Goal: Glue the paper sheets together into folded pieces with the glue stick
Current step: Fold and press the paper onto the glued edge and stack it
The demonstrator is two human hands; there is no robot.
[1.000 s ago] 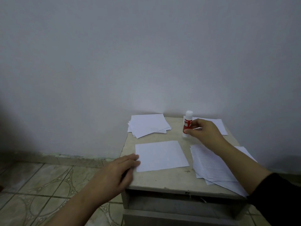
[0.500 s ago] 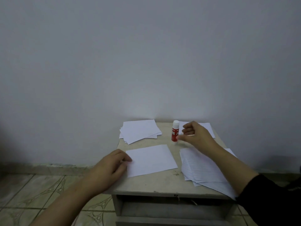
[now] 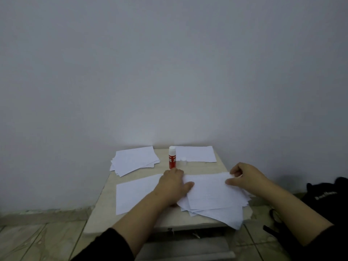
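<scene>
Paper sheets (image 3: 212, 196) lie in a loose pile on the right side of our small table (image 3: 105, 210), and some of them hang over its front edge. Our left hand (image 3: 172, 186) rests flat on the left side of this pile, with the fingers straight and the thumb pointing right. Our right hand (image 3: 244, 178) is at the far right corner of the pile, and its fingers and thumb pinch the top sheet there. So the pile sits between our two hands, under both of them. One single sheet (image 3: 135, 194) lies flat just left of our left hand, partly under our arm. Glue stick (image 3: 172, 160), red with a white top, stands upright just behind our left hand, and neither hand holds it. Its small white cap (image 3: 183, 161) stands right beside it. Another pile of sheets (image 3: 134, 160) sits at the far left corner, and one more sheet (image 3: 195, 153) lies at the far right corner. A black bag (image 3: 325, 196) sits on the floor to our right.
</scene>
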